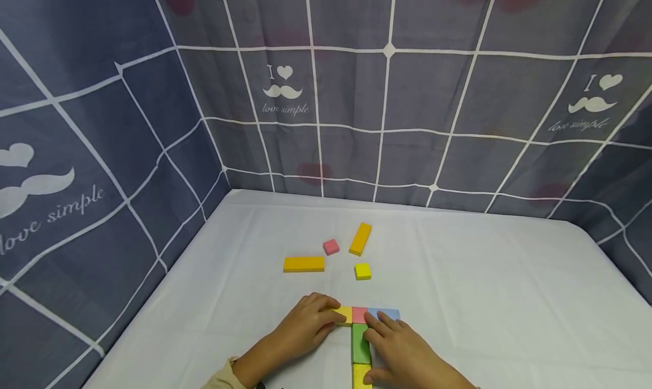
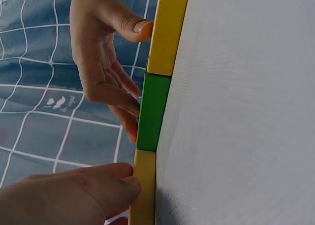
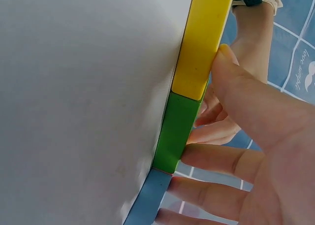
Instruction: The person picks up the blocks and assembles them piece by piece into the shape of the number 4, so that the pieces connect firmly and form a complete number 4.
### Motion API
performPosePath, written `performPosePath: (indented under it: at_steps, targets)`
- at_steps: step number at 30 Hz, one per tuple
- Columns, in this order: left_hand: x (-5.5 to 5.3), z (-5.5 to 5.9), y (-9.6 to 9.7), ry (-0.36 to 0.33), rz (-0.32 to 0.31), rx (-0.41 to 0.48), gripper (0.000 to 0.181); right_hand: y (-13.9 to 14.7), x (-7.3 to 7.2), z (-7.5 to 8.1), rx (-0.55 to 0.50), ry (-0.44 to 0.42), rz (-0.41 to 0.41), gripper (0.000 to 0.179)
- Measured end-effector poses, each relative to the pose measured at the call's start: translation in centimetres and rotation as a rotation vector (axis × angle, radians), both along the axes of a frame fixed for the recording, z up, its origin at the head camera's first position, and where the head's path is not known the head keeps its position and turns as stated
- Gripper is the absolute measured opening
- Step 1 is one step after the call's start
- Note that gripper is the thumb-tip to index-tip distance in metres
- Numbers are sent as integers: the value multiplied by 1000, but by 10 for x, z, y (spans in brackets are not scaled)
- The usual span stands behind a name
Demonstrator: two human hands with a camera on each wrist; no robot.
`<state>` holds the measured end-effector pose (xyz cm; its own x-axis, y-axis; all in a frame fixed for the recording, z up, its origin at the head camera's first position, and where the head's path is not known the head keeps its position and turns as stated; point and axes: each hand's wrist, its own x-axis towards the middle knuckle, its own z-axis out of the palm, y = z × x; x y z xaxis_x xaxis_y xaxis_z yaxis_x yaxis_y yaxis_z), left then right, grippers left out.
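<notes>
The left hand (image 1: 307, 323) pinches a flat yellow wooden-looking block (image 1: 347, 315), and beneath the spread right hand (image 1: 404, 349) lies a green rectangular wooden-looking block (image 1: 359, 346), likely light and stiff, best gripped by its long sides.

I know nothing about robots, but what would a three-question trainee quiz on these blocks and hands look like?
1. How many blocks lie on the white cloth touching no other block?
2. True or false: the green rectangular block lies between the square pink block and the yellow stem block.
3. Which does the left hand touch: (a) the blue rectangular block, (b) the yellow block at the crossbar's left end, (c) neither?

Key:
1. Four: two long orange blocks, a small pink block and a small yellow block.
2. True.
3. b.
</notes>
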<state>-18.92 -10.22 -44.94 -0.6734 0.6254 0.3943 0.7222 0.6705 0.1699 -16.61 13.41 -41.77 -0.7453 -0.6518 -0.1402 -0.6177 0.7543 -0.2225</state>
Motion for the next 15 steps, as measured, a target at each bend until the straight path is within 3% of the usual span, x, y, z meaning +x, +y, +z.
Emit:
performPosePath:
  at_steps: [8, 15]
  targets:
    - [-2, 0, 1, 35, -3, -16, 17, 1, -1, 2, 14, -10, -18, 56]
    - [-1, 1, 1, 27, -15, -16, 17, 1, -1, 1, 32, -18, -12, 60]
